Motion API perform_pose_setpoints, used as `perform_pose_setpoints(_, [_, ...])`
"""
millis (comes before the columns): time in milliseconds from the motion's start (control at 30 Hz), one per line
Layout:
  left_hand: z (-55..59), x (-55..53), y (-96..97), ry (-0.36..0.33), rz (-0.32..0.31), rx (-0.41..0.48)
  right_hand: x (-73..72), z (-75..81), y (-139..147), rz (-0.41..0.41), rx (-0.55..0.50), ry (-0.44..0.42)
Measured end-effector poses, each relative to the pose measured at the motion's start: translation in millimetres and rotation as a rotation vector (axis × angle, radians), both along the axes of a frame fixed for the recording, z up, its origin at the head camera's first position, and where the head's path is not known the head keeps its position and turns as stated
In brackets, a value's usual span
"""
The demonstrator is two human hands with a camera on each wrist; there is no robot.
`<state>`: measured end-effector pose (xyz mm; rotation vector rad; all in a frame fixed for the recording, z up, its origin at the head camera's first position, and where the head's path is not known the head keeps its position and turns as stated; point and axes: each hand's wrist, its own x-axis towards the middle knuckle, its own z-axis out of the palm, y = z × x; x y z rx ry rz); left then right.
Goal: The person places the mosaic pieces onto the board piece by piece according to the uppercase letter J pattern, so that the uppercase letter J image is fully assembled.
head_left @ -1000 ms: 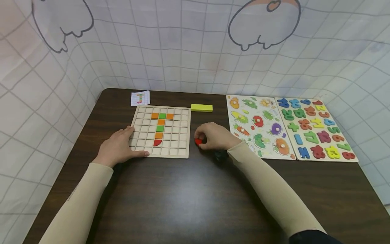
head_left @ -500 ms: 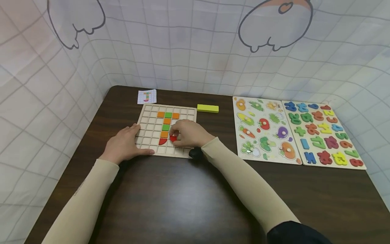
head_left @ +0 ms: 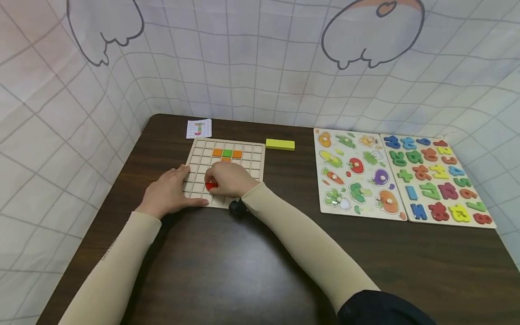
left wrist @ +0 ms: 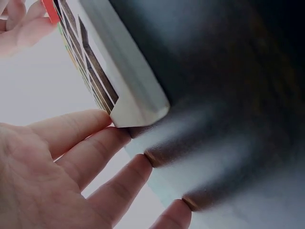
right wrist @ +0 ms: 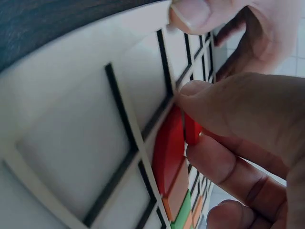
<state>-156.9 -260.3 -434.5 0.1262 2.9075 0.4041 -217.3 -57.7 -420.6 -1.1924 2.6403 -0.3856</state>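
Observation:
A square wooden grid board [head_left: 256, 164] lies on the table. Orange [head_left: 237, 154] and green [head_left: 227, 153] square tiles form a row near its top, and more tiles lie under my right hand. That hand [head_left: 232, 179] pinches a red tile [head_left: 210, 185] between thumb and fingers, low over the left half of the grid. In the right wrist view, the held tile is right beside a red curved-edge tile [right wrist: 169, 148] set in a cell. My left hand [head_left: 167, 192] rests along the board's left side, fingertips at the edge, thumb on the front rim.
Behind the board lies a small card [head_left: 199, 128] printed with a coloured tile figure. A yellow block [head_left: 280, 144] sits at the back right of the grid. Farther right are a vegetable puzzle board [head_left: 321, 198] and a board of coloured number-like pieces [head_left: 439, 182].
My right hand has carried the red tile leftward from the table beside the board to over the grid's lower left cells. The left hand stays at the board's edge; the head view shifts slightly.

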Motion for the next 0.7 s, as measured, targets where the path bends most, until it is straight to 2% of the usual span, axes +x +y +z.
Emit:
perform_pose_setpoints(467, [1.6,-0.5,3.3,0.002,-0.003,-0.006,-0.9,-2.9,-1,-0.026,0.006,-0.029])
perform_pose_setpoints(700, [3.1,-0.2,1.5,-0.008,0.001,-0.023,-3.0,0.1,14,-0.043,-0.056,-0.043])
